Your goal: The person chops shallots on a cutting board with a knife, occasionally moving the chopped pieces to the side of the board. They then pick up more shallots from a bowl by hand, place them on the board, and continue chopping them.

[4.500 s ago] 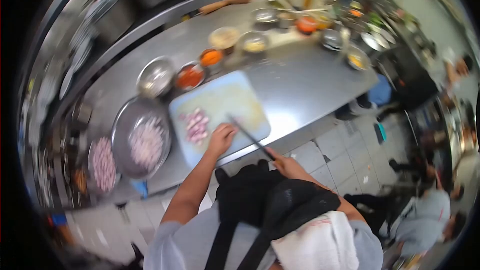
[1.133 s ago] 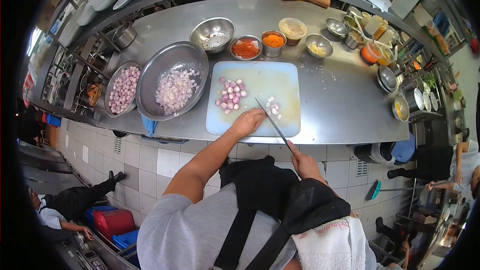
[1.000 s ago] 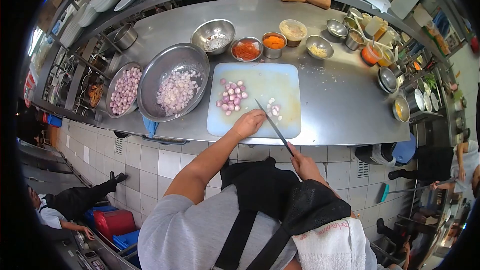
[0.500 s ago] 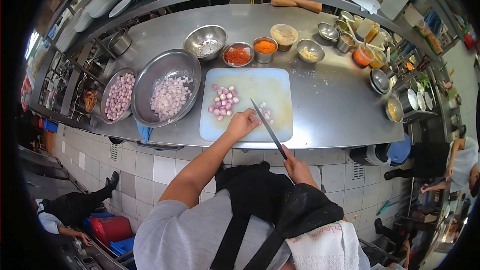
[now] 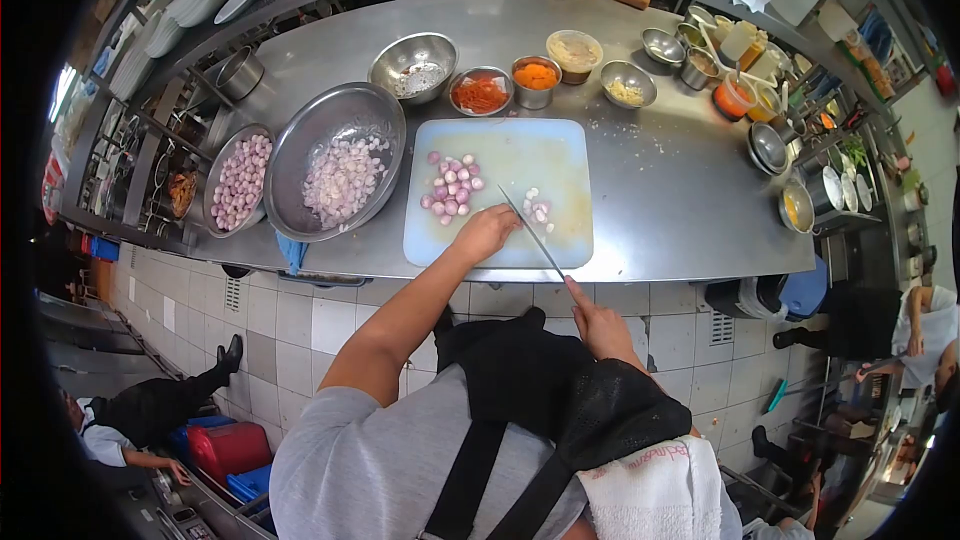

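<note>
On the white cutting board (image 5: 500,145), my left hand (image 5: 488,232) has its fingers curled and pinched on a shallot, mostly hidden beneath them. My right hand (image 5: 602,330) grips the handle of a knife (image 5: 535,233), whose blade slants up across the board right beside my left fingertips. A heap of whole peeled shallots (image 5: 452,185) lies on the board's left half. Just right of the blade are several pale cut shallot pieces (image 5: 538,210). Left of the board, a large steel bowl (image 5: 290,155) holds chopped shallots (image 5: 343,180).
A bowl of whole shallots (image 5: 240,182) stands far left. Behind the board sit a bowl of red strips (image 5: 480,93), a pot of orange food (image 5: 536,75), a lidded tub (image 5: 574,52) and a bowl of yellowish bits (image 5: 627,90). Other people stand at both sides.
The whole view has shifted slightly, with the board higher in the picture. The knife blade is turned more edge-on, and my left fingers now cover what they pinch.
</note>
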`<state>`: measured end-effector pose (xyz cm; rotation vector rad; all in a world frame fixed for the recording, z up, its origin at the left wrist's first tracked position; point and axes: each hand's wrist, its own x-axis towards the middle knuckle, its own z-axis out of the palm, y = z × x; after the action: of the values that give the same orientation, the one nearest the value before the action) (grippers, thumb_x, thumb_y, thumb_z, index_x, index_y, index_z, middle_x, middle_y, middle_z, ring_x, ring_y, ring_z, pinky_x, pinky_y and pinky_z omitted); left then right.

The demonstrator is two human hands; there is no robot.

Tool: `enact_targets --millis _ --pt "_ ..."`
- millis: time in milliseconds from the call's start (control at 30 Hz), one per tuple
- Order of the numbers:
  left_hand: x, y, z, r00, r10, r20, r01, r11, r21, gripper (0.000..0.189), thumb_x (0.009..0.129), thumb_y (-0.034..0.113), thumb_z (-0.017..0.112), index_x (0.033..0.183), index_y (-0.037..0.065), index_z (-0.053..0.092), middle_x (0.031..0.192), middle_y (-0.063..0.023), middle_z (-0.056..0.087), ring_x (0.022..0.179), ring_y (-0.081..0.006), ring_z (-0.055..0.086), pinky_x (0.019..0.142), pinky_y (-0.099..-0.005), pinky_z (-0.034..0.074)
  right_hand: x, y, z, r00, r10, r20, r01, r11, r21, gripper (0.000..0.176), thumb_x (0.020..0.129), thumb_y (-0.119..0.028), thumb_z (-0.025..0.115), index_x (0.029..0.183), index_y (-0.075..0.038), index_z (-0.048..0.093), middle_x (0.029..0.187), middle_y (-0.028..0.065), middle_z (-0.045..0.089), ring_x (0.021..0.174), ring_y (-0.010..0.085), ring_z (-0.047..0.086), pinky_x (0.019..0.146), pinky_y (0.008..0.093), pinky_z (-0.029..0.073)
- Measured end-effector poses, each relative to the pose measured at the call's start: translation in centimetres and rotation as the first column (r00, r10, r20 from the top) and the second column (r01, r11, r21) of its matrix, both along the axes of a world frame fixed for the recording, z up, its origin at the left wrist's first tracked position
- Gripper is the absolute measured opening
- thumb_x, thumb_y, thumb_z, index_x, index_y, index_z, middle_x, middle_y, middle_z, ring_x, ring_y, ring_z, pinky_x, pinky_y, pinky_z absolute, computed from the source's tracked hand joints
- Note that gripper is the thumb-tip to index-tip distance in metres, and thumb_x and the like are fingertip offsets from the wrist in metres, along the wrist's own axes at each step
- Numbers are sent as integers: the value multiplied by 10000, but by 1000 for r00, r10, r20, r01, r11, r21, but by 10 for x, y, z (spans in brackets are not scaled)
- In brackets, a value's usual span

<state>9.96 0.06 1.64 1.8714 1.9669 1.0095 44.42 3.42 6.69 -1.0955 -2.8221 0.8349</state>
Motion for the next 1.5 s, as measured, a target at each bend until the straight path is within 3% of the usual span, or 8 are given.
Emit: enact_targets --millis 467,867,933,1033,1200,1300,1400,1500 --pt "3 -5 -10 999 7 -37 -2 990 141 85 967 46 676 1005 55 751 1037 -133 729 941 -375 719 851 -475 598 5 -2 9 998 -1 -55 -1 999 -33 704 1088 -236 604 1715 -393 326 866 265 738 801 495 722 766 615 560" --pt "5 -6 -18 998 22 -53 -15 991 130 80 936 33 733 1012 57 748 1056 -125 734 970 -352 727 866 -455 604 10 9 20 996 -49 -74 30 970 -242 663 1097 -217 615 1699 -364 377 935 272 752 869 523 711 803 605 550" --pt "-4 -5 -6 997 -7 -71 16 992 128 99 932 30 730 1025 61 746 1070 -129 735 987 -355 727 876 -461 603 12 8 20 978 -103 -183 68 980 -187 672 1088 -187 641 1687 -372 401 937 290 738 868 519 712 790 579 562" --pt "-27 -1 11 974 213 -72 -188 948 256 200 893 72 754 1092 81 734 1148 -141 736 1068 -383 712 923 -509 592 12 8 23 961 -159 -228 97 961 -260 668 1077 -172 677 1673 -365 445 864 278 715 802 513 701 755 471 570" --pt "-62 15 38 870 361 -337 -391 920 -25 232 857 163 796 1069 77 754 1173 -156 736 1118 -383 696 945 -504 587 16 2 36 989 -98 -109 51 927 -370 636 1079 -149 680 1660 -315 480 902 258 727 820 494 710 764 392 543" --pt "-73 26 24 843 306 -442 -383 919 -94 266 839 204 813 1068 78 768 1172 -164 737 1126 -382 692 977 -496 574 13 -3 50 990 -140 -31 106 859 -501 617 1095 -155 658 1669 -284 471 1243 315 727 1178 477 715 985 395 553" --pt "-67 26 22 859 262 -440 -339 935 -106 287 830 212 823 1083 86 774 1149 -161 746 1120 -375 694 1012 -489 560 20 3 13 958 -154 -241 42 910 -413 610 1096 -170 655 1666 -284 472 1255 313 725 1181 489 708 986 444 567" --pt "-52 24 18 899 223 -376 -274 958 -87 261 838 174 820 1078 82 775 1138 -162 752 1125 -372 693 1024 -492 550 14 6 5 966 -174 -193 81 907 -414 626 1092 -173 656 1672 -296 456 1219 304 738 1114 508 718 944 479 574"
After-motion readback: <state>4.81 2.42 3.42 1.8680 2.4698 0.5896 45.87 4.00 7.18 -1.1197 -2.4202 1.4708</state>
